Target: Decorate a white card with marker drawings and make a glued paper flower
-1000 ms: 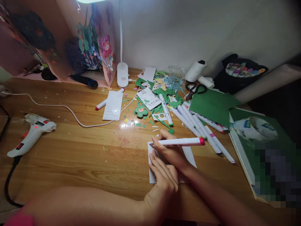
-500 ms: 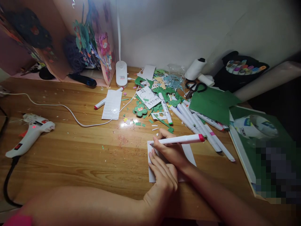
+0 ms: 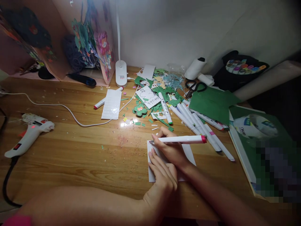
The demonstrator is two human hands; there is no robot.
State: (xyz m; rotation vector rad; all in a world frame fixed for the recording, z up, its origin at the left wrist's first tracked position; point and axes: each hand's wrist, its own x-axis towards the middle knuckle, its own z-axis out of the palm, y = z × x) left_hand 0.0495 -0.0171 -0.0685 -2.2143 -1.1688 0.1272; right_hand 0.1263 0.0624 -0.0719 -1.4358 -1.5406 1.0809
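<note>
The white marker with the red end lies slantless across the middle of the frame, just right of centre, its tip at the upper left corner of the white paper, beside a small reddish mark. My right hand is closed around it near the tip, thumb and fingers pinching the barrel, the red end pointing right. My left hand is open, its fingers stretched out flat on the paper's left part; it holds nothing in its grip. The paper rests on the wooden tabletop.

Just above my right hand are green paper scraps, a green flower cutout and a card with a line drawing. To the right, several white markers lie in a loose heap, near a green sheet and black-handled scissors. A roll of clear tape sits at the right of the frame. Left of the scraps, a white sheet covers part of another marker. The white lamp base stands at upper centre, and a white glue gun lies at the far left.
</note>
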